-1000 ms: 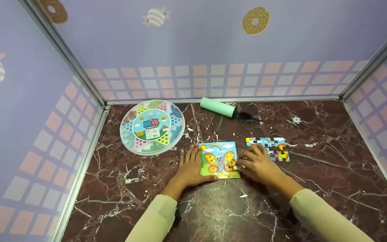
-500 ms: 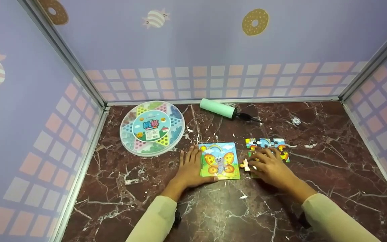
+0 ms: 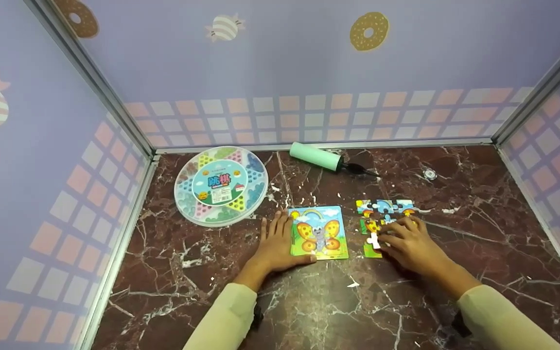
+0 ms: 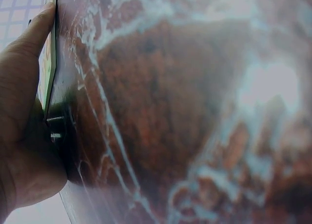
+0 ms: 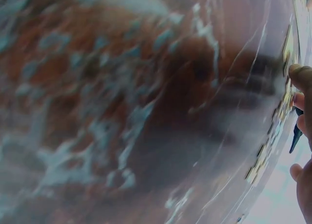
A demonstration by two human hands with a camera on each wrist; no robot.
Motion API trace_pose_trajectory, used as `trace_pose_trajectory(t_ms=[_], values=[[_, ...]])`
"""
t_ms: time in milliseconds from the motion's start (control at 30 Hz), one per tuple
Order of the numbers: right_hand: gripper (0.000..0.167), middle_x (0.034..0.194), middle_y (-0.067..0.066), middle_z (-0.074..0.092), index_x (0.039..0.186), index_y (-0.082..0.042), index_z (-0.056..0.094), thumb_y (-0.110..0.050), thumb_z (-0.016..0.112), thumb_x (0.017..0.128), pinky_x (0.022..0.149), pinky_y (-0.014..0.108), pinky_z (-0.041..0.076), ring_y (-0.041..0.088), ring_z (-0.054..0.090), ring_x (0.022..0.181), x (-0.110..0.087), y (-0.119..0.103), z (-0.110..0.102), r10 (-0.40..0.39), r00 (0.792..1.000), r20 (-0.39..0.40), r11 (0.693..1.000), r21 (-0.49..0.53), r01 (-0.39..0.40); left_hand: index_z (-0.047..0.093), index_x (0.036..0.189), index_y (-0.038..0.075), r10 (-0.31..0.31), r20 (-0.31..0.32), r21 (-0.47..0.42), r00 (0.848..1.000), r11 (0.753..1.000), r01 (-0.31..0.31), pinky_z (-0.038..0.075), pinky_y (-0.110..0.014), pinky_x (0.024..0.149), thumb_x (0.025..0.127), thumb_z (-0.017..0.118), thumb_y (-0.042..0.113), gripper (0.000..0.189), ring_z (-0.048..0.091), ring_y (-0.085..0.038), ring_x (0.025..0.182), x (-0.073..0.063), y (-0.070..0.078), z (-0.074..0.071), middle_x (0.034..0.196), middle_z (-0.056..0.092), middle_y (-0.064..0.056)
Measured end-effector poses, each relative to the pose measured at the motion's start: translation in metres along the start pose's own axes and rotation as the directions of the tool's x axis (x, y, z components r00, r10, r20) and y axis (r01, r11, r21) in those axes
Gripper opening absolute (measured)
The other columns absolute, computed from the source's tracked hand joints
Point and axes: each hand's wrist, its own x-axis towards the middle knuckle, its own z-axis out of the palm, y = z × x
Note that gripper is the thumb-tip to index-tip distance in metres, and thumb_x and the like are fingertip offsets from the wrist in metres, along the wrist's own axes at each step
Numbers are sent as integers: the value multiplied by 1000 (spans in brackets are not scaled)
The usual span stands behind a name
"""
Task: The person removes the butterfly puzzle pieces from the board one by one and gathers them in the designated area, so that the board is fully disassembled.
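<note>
A square butterfly puzzle board (image 3: 327,214) lies flat on the dark marble-patterned tabletop. My left hand (image 3: 272,248) rests at its left side, fingers straight along the edge and thumb at the lower edge. To the right of the board, my right hand (image 3: 415,248) pinches a pale, tilted puzzle piece (image 3: 374,240) between thumb and fingers. Other puzzle pieces (image 3: 385,206) lie grouped in rows under and behind this hand, partly hidden by it. In the right wrist view the fingers (image 5: 301,76) stay close over the row of pieces (image 5: 263,153).
A round Chinese checkers set (image 3: 219,182) lies at the back left. Near the back wall is a mint-green hand pump (image 3: 315,155) with a black nozzle. A small round white object (image 3: 429,174) sits at the back right. Patterned wall panels (image 3: 309,58) enclose the table.
My right hand has moved right, away from the board's right edge to the grouped pieces, carrying the puzzle piece. The butterfly's lower right wing is now uncovered. My left hand stays in place.
</note>
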Motion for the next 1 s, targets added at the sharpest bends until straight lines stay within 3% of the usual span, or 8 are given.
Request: trace_pose_trajectory(t_ms=[300, 767, 1000], values=[[30, 117, 9, 75, 115, -16, 84, -12, 91, 86, 97, 73, 47, 37, 64, 106, -17, 6, -10, 6, 1000, 21, 1000, 3, -6, 17, 176, 1, 13, -9, -63, 1000, 998, -13, -10, -66, 138, 85, 73, 83, 135, -2, -39, 175, 6, -10, 12, 187, 5, -19], [30, 120, 7, 75, 121, -19, 83, -15, 89, 91, 92, 68, 49, 34, 61, 110, -33, 9, -13, 57, 995, 83, 998, 1, -58, 20, 175, 0, 32, -25, -76, 999, 997, -34, -5, -70, 138, 83, 72, 86, 136, 2, -42, 174, 5, -9, 9, 186, 10, -21], [31, 122, 9, 76, 122, -18, 84, -15, 89, 92, 93, 71, 51, 36, 63, 112, -37, 9, -16, 76, 993, 94, 997, 5, -77, 18, 176, 2, 12, -24, -69, 1000, 998, -14, -8, -66, 138, 84, 74, 84, 135, 0, -39, 175, 6, -11, 13, 187, 8, -18]])
